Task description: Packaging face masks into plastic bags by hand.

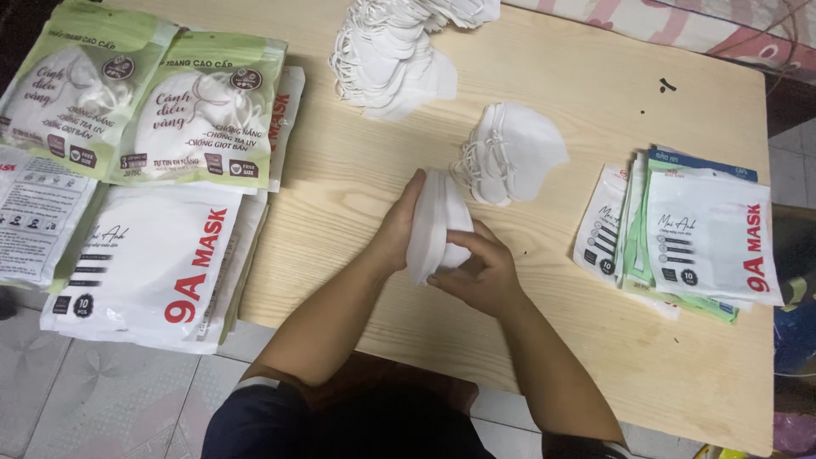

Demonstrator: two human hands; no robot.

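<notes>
Both hands grip a small stack of folded white fabric face masks [435,223] just above the pale wooden table [595,340]: the left hand [398,228] flat against its side, the right hand [480,270] curled around its lower edge. Just beyond the right hand lies another white mask bundle [510,151].

Mask stack [438,223] between pouch piles [697,234]
</notes>
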